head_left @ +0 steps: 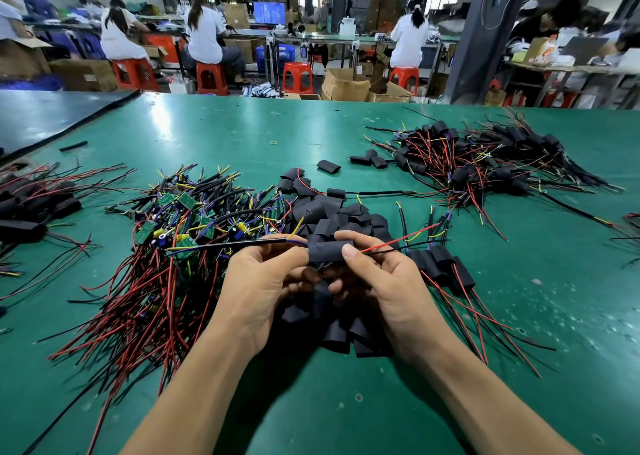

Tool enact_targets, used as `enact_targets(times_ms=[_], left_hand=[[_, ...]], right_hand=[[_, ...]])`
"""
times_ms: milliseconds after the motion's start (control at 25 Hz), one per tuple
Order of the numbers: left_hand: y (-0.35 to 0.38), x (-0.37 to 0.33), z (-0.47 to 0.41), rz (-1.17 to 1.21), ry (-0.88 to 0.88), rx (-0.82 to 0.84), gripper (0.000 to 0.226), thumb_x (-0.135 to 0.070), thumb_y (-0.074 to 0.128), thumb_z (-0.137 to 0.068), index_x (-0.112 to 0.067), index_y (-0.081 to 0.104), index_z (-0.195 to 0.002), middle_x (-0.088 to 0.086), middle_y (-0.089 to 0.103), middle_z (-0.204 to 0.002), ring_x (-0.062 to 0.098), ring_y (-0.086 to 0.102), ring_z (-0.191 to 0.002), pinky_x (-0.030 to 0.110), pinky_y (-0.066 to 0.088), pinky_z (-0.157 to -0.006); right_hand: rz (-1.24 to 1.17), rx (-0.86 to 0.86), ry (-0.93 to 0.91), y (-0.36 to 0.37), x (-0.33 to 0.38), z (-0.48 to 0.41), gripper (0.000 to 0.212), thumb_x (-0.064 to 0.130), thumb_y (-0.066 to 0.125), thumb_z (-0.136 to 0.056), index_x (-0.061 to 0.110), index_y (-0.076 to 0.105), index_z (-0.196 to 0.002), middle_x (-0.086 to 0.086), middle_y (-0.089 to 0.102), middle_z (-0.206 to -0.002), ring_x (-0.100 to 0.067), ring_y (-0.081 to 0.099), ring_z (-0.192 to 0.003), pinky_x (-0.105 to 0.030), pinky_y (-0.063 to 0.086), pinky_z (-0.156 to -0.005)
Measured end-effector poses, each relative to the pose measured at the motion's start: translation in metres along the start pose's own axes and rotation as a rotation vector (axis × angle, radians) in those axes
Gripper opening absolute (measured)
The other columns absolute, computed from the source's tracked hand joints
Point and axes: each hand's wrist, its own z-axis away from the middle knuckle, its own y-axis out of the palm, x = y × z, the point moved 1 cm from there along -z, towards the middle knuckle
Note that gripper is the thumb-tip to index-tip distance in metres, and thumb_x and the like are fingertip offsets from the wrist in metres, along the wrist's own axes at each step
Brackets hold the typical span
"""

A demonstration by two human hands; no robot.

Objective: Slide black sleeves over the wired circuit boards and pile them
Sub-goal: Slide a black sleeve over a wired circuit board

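A black sleeve (327, 251) is held above the green table (225, 132), low in the middle of the view. The left hand (263, 281) and right hand (381, 281) each take one end. The fingers (349, 250) of both hands are clamped on it, with thumbs on top and the other fingers curled beneath. A red wire (398, 240) and a thin black one leave its right end. A black cable (242, 244) with yellow and blue leads leaves its left end. Whatever sits inside the sleeve is hidden.

From the sleeve, a heap of empty sleeves (332, 219) lies directly under the hands and runs from 12 to 6 o'clock. At 9 o'clock there is a tangle of bare green boards (183, 219) with red and black wires. At 3 o'clock, just beside the right hand, a few sleeved boards (446, 267) lie together. A large sleeved pile (485, 160) sits at 2 o'clock, well apart. Another dark pile (31, 208) is at the far left edge, near 9 o'clock. Beyond the table, at 12 o'clock, seated workers (204, 35) face away on red stools.
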Motion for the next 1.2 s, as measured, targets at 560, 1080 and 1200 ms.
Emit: enact_targets(times_ms=[560,1080,1200], left_hand=[[-0.011,-0.005,-0.006,0.001,0.025,-0.065,0.008,-0.007,0.070,-0.086,-0.011,0.070,-0.094,0.007,0.073,-0.078,0.017,0.066,-0.055,0.024,0.057,-0.056],[-0.023,0.003,-0.014,-0.222,0.149,-0.339,0.037,-0.002,0.063,-0.092,-0.017,0.056,-0.125,0.006,0.072,-0.088,0.022,0.068,-0.051,0.025,0.053,-0.047],[-0.026,0.001,-0.013,-0.289,0.189,-0.388,0.036,-0.004,0.060,-0.092,-0.021,0.057,-0.124,0.001,0.071,-0.095,0.022,0.067,-0.047,0.024,0.049,-0.042]], right_hand=[[-0.495,-0.122,0.284,-0.007,0.018,-0.004,0.021,0.013,0.063,-0.078,0.000,0.071,-0.092,-0.010,0.077,-0.085,-0.011,0.066,-0.054,-0.020,0.056,-0.050],[-0.652,-0.504,0.180,-0.035,0.011,-0.010,0.048,0.047,0.041,-0.103,0.005,0.064,-0.093,-0.009,0.075,-0.076,-0.014,0.063,-0.047,-0.019,0.050,-0.043],[-0.554,-0.453,0.159,-0.033,0.012,-0.011,0.053,0.050,0.041,-0.102,0.005,0.067,-0.098,-0.007,0.074,-0.077,-0.014,0.062,-0.048,-0.020,0.050,-0.044]])
